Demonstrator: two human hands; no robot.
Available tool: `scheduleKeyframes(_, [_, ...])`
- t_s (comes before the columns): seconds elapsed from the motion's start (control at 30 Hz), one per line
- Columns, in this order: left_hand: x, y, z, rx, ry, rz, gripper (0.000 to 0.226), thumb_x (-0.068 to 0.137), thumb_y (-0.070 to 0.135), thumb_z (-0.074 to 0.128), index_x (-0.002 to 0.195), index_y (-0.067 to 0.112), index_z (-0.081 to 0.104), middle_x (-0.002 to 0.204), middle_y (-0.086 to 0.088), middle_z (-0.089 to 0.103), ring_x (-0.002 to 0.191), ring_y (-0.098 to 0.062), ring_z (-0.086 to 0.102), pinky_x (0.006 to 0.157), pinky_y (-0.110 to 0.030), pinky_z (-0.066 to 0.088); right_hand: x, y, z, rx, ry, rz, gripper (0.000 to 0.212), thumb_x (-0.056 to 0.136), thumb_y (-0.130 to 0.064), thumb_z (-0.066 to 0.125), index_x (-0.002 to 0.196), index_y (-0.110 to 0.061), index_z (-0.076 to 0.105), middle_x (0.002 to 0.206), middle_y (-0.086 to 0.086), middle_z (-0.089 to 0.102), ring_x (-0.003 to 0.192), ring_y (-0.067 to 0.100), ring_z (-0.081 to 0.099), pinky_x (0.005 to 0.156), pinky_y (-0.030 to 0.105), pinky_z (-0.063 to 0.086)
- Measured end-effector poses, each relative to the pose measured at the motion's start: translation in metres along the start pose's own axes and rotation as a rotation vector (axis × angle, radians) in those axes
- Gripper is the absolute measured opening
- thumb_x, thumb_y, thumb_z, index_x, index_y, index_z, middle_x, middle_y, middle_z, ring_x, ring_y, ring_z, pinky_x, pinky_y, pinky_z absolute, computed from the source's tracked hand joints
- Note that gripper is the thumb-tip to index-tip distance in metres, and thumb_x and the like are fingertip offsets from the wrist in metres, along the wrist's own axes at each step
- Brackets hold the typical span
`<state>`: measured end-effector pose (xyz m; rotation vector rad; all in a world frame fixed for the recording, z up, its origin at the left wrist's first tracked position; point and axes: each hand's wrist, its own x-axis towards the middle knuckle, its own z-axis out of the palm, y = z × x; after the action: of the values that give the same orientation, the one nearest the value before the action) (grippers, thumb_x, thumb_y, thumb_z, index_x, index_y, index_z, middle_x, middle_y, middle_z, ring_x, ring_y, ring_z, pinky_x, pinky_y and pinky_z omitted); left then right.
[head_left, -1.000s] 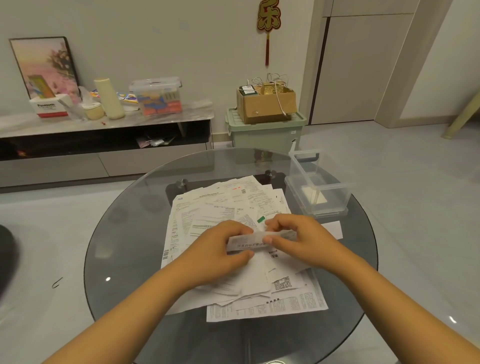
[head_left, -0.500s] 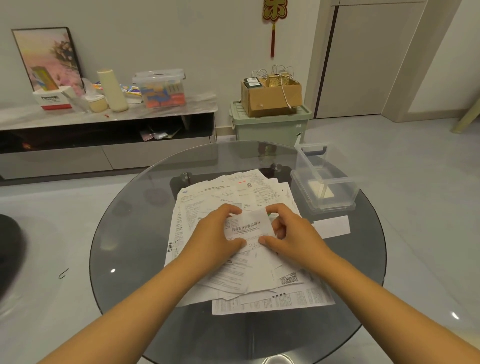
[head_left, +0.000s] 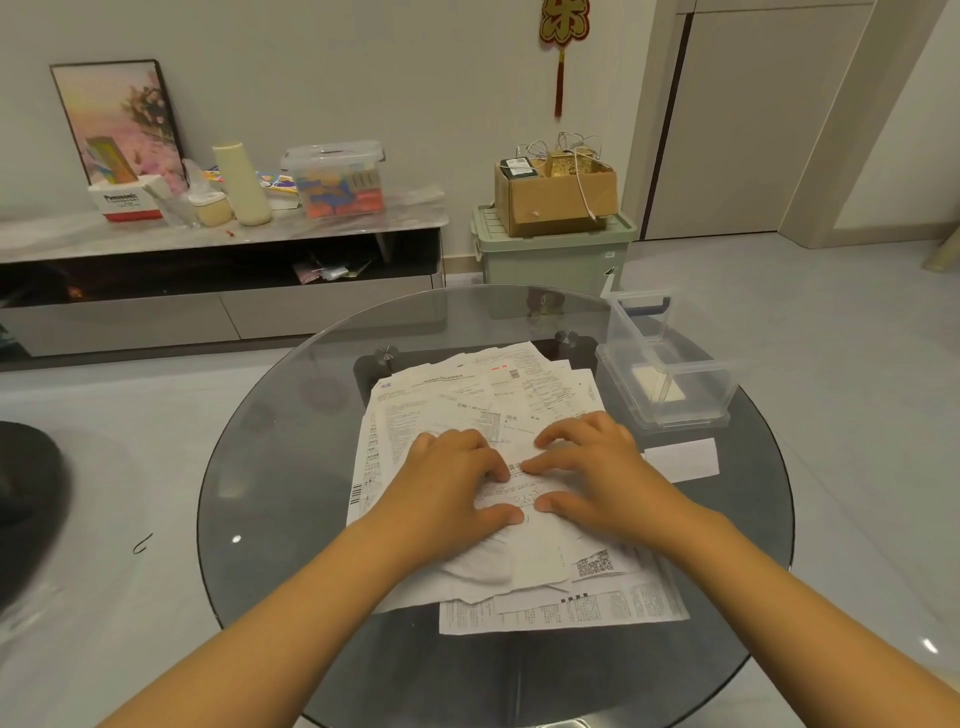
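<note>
My left hand and right hand now lie palm-down side by side, fingers spread, fingertips nearly meeting, pressing the receipt flat. A second ago I held it folded between them, and then I opened it out. It now rests on top of the pile of papers in the middle of the glass bench. I judge the unfolding done and the smoothing in hand. The clear box stands to the right.

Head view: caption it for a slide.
Left hand and right hand press a slip flat on a paper pile on a glass table, beside a clear box.
</note>
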<state>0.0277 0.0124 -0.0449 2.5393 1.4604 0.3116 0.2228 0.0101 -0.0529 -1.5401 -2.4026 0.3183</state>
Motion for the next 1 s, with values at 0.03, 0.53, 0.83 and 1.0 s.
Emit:
scheduleKeyframes(0.03, [0.000, -0.001, 0.000, 0.003, 0.001, 0.003, 0.041, 0.082, 0.055, 0.060, 0.117, 0.031, 0.059, 0.116, 0.014, 0.050, 0.113, -0.006, 0.043, 0.102, -0.027, 0.023, 0.000, 0.001, -0.001, 0.000, -0.005, -0.010, 0.042, 0.084, -0.049, 0.059, 0.125, -0.039, 0.055, 0.129, -0.022, 0.042, 0.121, 0.007, 0.025, 0.093, 0.019, 0.012])
scheduleKeyframes(0.53, [0.004, 0.005, -0.010, -0.249, 0.064, -0.143, 0.010, 0.093, 0.031, 0.053, 0.086, 0.032, 0.060, 0.093, 0.016, 0.059, 0.086, -0.004, 0.054, 0.081, -0.026, 0.047, 0.000, -0.007, 0.006, 0.122, 0.203, 0.051, 0.014, 0.093, -0.035, 0.050, 0.098, -0.029, 0.060, 0.093, -0.007, 0.054, 0.095, 0.011, 0.042, 0.086, 0.027, 0.037])
scheduleKeyframes(0.83, [0.011, -0.004, 0.000, -0.171, 0.009, -0.192, 0.032, 0.084, 0.035, 0.067, 0.111, 0.026, 0.054, 0.103, 0.012, 0.047, 0.102, -0.009, 0.044, 0.091, -0.025, 0.041, 0.008, -0.002, 0.012, 0.053, 0.157, 0.070, 0.037, 0.089, -0.040, 0.057, 0.125, -0.029, 0.056, 0.114, -0.010, 0.046, 0.109, 0.009, 0.035, 0.091, 0.017, 0.022])
scheduleKeyframes(1.0, [0.015, -0.003, -0.001, -0.166, -0.020, -0.233, 0.035, 0.080, 0.035, 0.072, 0.110, 0.025, 0.056, 0.097, 0.010, 0.047, 0.097, -0.010, 0.045, 0.089, -0.026, 0.041, 0.009, -0.004, 0.015, 0.044, 0.153, 0.058, 0.029, 0.090, -0.036, 0.057, 0.118, -0.027, 0.057, 0.115, -0.011, 0.046, 0.111, 0.010, 0.034, 0.090, 0.019, 0.020])
